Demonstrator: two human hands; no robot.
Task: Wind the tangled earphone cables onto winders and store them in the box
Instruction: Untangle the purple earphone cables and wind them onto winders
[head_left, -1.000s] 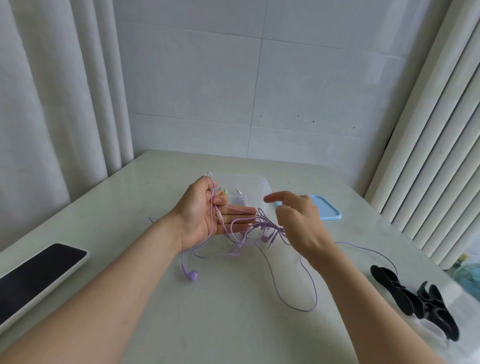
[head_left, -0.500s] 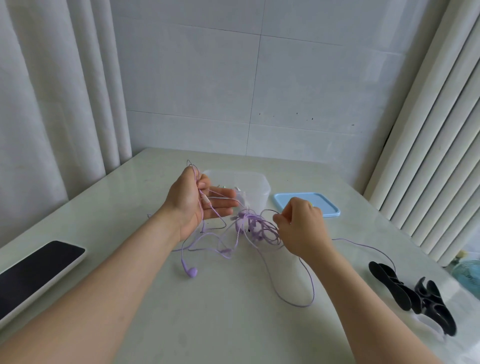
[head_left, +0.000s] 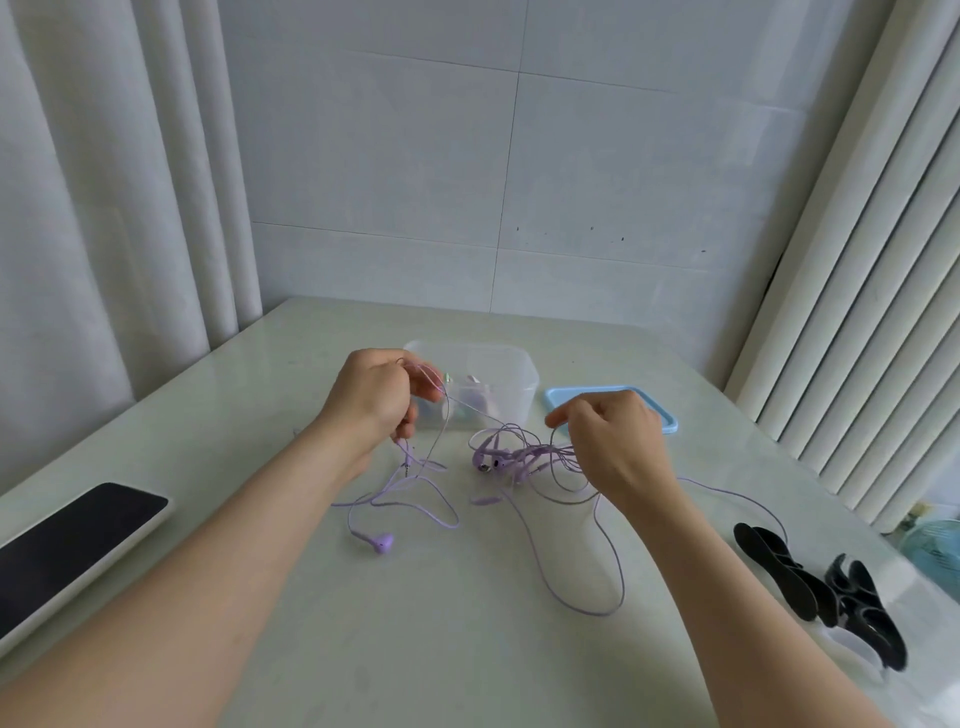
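1. left hand: raised over the desk, just in front of the box. Its grip is closed, with the fingers curled round several strands of the purple earphone cable. Half a second ago this hand lay open, palm turned inward, the strands draped over flat fingers. A jack plug dangles beneath it.

2. right hand: level with the left, in front of the lid. Its grip is closed, thumb and curled fingers pinching the cable at the edge of the knot. A second ago the fingers were spread and held nothing.

3. earphone cable: the knot hangs between the two hands, low over the desk, with earbuds bunched in it. Loose loops trail across the desk. One strand runs out past the right wrist toward the winders. A single earbud lies on the desk beside the left forearm, in the same spot as before.

4. box: clear plastic, open, behind the hands. There are a few small items inside, too blurred to name.

5. lid: pale blue, flat on the desk to the right of the box, partly hidden by the right hand.

6. winders: black, heaped at the desk's right edge, well apart from both hands.

7. device: dark screen with a white surround, at the desk's left edge.
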